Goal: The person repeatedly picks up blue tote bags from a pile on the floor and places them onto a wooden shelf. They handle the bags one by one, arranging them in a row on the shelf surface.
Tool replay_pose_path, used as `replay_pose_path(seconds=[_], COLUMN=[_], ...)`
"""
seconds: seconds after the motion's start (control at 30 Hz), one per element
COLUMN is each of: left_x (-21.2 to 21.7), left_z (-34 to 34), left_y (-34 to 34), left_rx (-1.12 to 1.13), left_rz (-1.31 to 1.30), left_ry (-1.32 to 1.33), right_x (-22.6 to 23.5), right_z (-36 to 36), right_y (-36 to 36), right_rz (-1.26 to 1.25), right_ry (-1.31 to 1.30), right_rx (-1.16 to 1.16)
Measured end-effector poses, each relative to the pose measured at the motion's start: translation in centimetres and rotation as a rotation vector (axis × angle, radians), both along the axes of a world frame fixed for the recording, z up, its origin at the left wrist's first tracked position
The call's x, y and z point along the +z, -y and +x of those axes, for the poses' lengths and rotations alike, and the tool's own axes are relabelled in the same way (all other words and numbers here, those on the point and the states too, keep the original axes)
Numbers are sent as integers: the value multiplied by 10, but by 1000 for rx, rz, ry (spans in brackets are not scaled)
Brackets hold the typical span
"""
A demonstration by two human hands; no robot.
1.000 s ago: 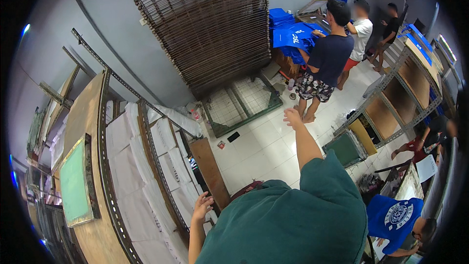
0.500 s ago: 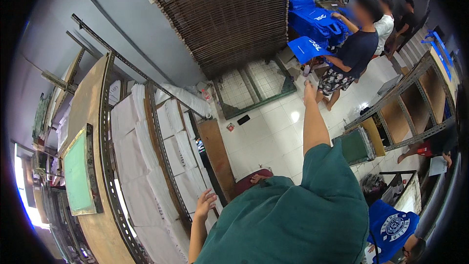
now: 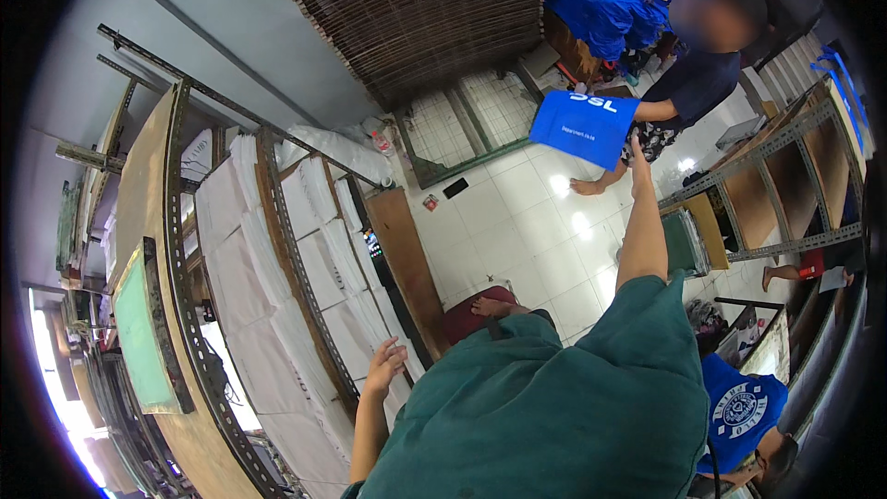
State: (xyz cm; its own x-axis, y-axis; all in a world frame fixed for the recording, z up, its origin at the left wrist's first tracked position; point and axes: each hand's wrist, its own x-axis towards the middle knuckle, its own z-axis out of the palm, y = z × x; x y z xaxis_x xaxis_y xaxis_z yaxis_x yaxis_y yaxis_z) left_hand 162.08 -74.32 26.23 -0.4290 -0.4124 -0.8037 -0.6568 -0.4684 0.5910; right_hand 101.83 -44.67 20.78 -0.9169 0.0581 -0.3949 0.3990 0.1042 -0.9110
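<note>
My right arm stretches forward, and my right hand is at the right edge of a blue bag with white print. The fingertips overlap the bag's edge, and I cannot tell whether they grip it. A co-worker in a dark shirt holds the same bag, their hand at its upper right corner. My left hand is raised at my left side, empty, its fingers loosely bent and apart. It is nearest to stacks of white packages on a metal shelf.
A large wire drying rack stands ahead. More blue bags are piled beyond it at right. A slotted metal shelf frame runs along my left, with a green screen frame on it. Another person in a blue shirt is at lower right.
My right hand has moved right, to the blue bag's edge. The co-worker has turned toward me and brought the bag closer. My left hand keeps much the same pose.
</note>
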Motion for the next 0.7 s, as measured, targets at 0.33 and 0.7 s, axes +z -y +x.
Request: replay_pose_path(seconds=[0.33, 0.7], left_x=[57, 229], left_z=[-51, -129], left_y=[0, -18], left_rx=[-242, 256], left_rz=[-90, -766], left_ry=[-232, -964], right_x=[28, 249], right_z=[67, 379], right_y=[52, 259], right_rz=[-496, -1189], right_ry=[163, -233], right_rx=[113, 536])
